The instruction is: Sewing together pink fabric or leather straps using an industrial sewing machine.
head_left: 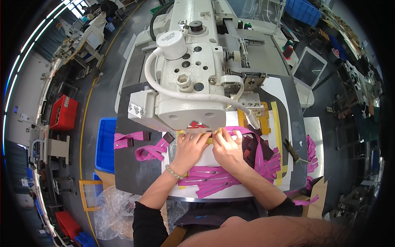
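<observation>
My left hand (189, 150) reaches under the front of the white sewing machine head (189, 111). Its fingers are bent and pressed close together, and the machine hides what their tips touch. Right beside it, my right hand (227, 149) is closed in a pinch on a pink zipper (259, 152), whose tape loops away to the right and down. A narrow yellow piece (210, 140) shows between the two hands. Under my wrists lie several pink zippers (210, 178) with metal teeth, fanned across a white sheet.
Dark fabric tabs (265, 151) are heaped right of my right hand. More pink zippers (150, 152) with dark ends lie on the left of the grey table (135, 177). Small snips (293, 152) rest at the right. A blue bin (105, 144) stands left of the table.
</observation>
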Demonstrator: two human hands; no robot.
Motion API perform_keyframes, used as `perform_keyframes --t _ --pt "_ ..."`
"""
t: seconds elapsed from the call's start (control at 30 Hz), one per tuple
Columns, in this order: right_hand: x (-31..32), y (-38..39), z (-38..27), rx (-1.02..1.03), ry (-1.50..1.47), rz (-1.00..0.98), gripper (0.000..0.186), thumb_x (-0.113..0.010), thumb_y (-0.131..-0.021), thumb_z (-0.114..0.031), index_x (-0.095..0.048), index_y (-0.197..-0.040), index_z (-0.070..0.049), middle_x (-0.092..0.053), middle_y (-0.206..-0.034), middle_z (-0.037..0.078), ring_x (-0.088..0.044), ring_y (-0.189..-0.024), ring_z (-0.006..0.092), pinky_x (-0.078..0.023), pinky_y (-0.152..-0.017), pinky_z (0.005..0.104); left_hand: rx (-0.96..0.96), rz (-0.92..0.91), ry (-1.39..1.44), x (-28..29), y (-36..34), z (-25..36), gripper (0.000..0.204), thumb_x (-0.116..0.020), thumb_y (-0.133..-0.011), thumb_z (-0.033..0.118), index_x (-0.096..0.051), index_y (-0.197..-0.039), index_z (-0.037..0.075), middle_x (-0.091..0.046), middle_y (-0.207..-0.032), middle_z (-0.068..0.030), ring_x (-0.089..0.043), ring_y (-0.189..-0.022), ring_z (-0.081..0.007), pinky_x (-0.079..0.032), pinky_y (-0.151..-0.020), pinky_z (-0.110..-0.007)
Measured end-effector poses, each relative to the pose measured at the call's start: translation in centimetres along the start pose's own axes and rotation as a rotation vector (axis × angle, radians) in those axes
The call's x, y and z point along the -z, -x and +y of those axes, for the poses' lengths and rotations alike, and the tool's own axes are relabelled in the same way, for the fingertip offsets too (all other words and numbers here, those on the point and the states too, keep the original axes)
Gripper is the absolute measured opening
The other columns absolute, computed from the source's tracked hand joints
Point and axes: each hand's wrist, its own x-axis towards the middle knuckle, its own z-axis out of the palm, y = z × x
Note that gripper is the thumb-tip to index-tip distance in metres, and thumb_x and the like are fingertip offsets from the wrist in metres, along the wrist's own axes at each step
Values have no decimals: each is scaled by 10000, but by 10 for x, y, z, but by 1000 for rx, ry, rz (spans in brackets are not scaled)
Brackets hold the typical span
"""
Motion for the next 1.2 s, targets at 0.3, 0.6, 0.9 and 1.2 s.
perform_keyframes --t 0.3,0.6,0.9,1.2 --pt "-2 2 -1 -23 -16 -12 260 -559 -771 -166 -666 -967 -33 -578 -991 93 -619 -1011 228 -282 -978 475 -5 -17 29 -2 1 1 418 -691 -772 286 -605 -1170 191 -602 -1029 51 -557 -950 -159 -353 -849 -388" --pt "-1 2 0 -5 18 -6 263 -553 -780 -172 -659 -982 -40 -582 -1005 91 -614 -1031 223 -272 -1000 462 17 -6 25 -4 2 -1 430 -675 -792 294 -599 -1208 215 -579 -1119 51 -513 -1064 -166 -328 -869 -425" --pt "4 4 11 -24 -253 -84 205 -575 -730 -111 -582 -926 -50 -631 -1116 144 -593 -1110 226 -274 -1009 479 -33 -45 23 -10 4 -22 402 -673 -804 330 -612 -1181 204 -609 -1096 26 -525 -1074 -179 -354 -861 -438" --pt "-3 0 25 15 -361 -96 229 -604 -713 -92 -572 -931 -31 -626 -1106 159 -598 -1109 248 -283 -1000 528 154 -460 399 -16 -18 -57 410 -661 -845 432 -674 -1079 96 -667 -1061 -87 -600 -1025 -283 -455 -895 -377"
